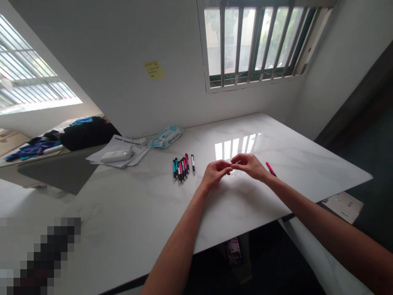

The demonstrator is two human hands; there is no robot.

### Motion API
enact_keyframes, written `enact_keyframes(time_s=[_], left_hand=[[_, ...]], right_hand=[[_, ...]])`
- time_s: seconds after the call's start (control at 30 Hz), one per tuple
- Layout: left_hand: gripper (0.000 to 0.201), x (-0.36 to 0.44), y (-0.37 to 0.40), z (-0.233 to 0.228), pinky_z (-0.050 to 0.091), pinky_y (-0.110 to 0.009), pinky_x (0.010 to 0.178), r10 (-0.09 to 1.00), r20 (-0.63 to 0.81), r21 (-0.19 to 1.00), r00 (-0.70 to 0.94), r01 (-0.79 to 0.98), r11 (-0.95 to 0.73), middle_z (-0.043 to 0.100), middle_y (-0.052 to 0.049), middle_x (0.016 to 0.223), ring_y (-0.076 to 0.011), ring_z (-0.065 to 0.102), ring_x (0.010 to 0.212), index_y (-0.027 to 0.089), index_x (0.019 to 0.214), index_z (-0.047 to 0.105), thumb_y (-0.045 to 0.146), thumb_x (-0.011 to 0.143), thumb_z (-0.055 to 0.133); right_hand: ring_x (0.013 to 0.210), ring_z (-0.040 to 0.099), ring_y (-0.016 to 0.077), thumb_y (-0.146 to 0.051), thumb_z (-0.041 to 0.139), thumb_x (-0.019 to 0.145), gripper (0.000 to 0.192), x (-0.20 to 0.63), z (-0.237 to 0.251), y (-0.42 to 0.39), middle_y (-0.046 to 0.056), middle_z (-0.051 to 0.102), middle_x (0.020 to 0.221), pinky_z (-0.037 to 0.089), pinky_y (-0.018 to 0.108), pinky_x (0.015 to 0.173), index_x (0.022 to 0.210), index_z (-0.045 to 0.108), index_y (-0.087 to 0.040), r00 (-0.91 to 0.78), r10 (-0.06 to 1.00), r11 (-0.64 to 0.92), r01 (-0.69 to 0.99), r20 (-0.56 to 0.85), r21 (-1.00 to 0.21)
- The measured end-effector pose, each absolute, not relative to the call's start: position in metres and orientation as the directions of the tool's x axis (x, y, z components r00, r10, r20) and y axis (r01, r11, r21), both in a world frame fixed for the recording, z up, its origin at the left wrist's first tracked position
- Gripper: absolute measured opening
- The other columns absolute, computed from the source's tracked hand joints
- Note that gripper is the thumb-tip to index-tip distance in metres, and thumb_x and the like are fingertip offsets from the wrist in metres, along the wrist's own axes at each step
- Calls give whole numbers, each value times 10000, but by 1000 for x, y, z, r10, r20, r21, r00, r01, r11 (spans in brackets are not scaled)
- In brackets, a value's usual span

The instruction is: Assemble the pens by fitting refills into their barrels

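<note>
Above the middle of the white marbled table [147, 217], my left hand [215, 172] and my right hand [248, 164] meet fingertip to fingertip. Both are closed in a pinch; anything between the fingers is too small or hidden to make out. Left of my left hand lies a bunch of pens [181, 169] in teal, red and white with black grips, side by side. A white pen [193, 164] lies slightly apart from them. Beyond my right wrist rests a red pen part [270, 168] with a black end, partly covered by the arm.
A blue-and-white wipes pack [167, 137] sits near the wall, beside papers [115, 144] with a white device [116, 156] and a cable on top. A yellow note [154, 70] is stuck to the wall. Below the table edge, a phone [234, 250] shows. A barred window [254, 45] is above.
</note>
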State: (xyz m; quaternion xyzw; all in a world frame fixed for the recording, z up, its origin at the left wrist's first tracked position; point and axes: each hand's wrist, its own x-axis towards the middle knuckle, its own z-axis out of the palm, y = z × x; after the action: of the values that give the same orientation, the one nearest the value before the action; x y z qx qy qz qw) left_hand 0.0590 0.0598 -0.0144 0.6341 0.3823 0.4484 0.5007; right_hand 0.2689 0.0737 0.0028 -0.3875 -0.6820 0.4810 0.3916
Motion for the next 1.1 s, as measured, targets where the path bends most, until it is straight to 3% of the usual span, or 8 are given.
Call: enact_keyframes(time_s=[0.13,0.3,0.43,0.57,0.67,0.8,0.9,1.1], left_hand=[[264,56,61,-18,570,-296,759,952,176,962,250,162,-221,798,-92,914,-180,736,784,173,1011,797,351,816,794],[235,54,61,-22,485,-245,629,972,157,924,177,321,-208,789,-57,885,-144,682,687,204,1021,816,318,844,711],[218,55,59,-20,454,-239,589,974,165,917,152,339,-209,776,-47,881,-128,643,638,206,978,812,326,817,725],[209,56,58,-17,458,-243,597,977,165,921,136,334,-202,767,-40,852,-129,635,630,206,950,809,330,802,729],[216,54,59,-19,448,-246,593,979,167,920,114,338,-197,761,-32,812,-129,618,618,209,957,817,331,803,727],[226,51,61,-22,442,-253,596,978,175,917,110,343,-203,757,-29,754,-138,614,619,207,967,830,339,812,732],[236,50,60,-23,444,-257,604,975,182,913,126,347,-215,765,-34,759,-136,608,614,203,973,833,351,818,736],[207,51,58,-19,489,-265,632,976,180,915,119,344,-211,780,-38,784,-143,638,627,207,954,833,332,813,747]], right_hand=[[1017,770,269,-505,794,815,422,307,4,88,82,809,1103,613,458,978,1123,786,-217,-404,899,290,260,169,-921],[895,772,259,-444,734,851,276,373,4,108,52,816,993,630,465,897,1046,812,-264,-262,927,373,606,266,-702],[880,756,266,-460,763,814,316,391,-9,113,74,811,1009,623,424,813,1047,814,-252,-343,919,386,675,196,-629],[800,750,255,-421,722,829,202,374,-18,115,52,804,877,612,411,782,905,817,-260,-377,915,381,696,141,-608],[807,757,253,-416,725,824,182,347,-15,111,41,802,861,616,433,838,866,802,-256,-364,912,386,609,188,-693],[915,769,249,-474,790,797,288,299,-10,95,49,800,945,618,414,890,933,764,-222,-317,924,305,279,213,-911],[911,768,246,-485,825,775,348,271,-13,86,66,794,963,614,406,871,951,749,-194,-323,925,261,163,198,-952],[909,767,241,-482,833,771,345,259,-25,87,66,796,957,605,404,892,943,751,-193,-324,924,250,110,203,-962]])
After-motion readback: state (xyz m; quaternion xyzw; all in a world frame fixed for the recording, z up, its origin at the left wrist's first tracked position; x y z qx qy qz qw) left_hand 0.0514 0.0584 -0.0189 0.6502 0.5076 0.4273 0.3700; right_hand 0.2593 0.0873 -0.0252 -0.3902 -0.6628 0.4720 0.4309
